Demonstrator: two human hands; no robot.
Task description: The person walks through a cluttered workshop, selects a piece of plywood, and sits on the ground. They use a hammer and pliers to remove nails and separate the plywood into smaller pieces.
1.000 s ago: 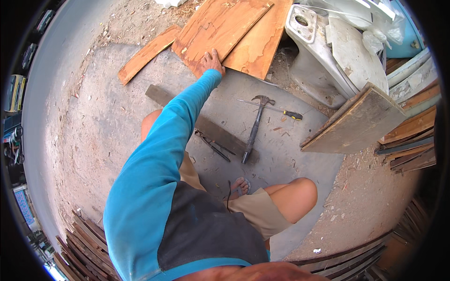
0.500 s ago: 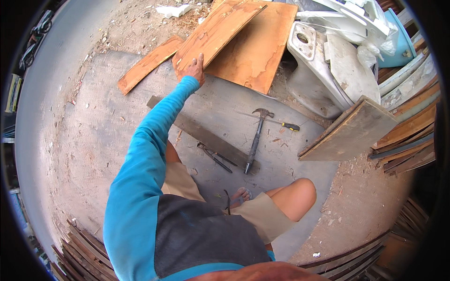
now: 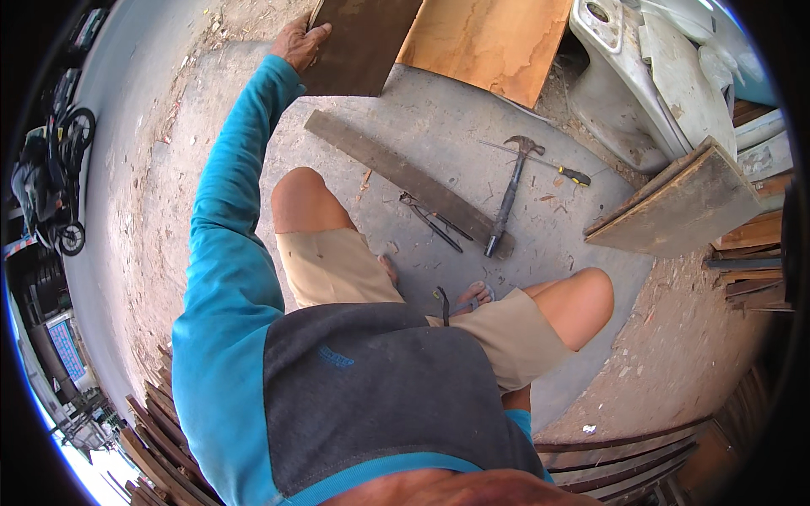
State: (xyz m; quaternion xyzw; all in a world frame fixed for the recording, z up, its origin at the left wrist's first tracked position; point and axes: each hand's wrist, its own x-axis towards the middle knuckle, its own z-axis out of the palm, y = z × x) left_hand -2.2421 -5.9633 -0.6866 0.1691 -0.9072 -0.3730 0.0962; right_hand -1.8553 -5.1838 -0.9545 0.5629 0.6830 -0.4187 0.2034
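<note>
Dark wooden board [image 3: 363, 51] between eleven and twelve o'clock at the upper rim, gripped along its left edge by the left hand [image 3: 299, 44], thumb over the visible face, fingers closed on it. Right hand out of frame, its fingers impossible to judge. Just clockwise of the board, a stained orange-brown panel [image 3: 485, 42]. Closer in, a narrow plank [image 3: 396, 174] slanting from eleven toward three, black-handled pliers [image 3: 439, 229] alongside. Toward two o'clock, a hammer [image 3: 506, 202], handle end on the plank, neck crossed by a screwdriver [image 3: 575, 176].
</note>
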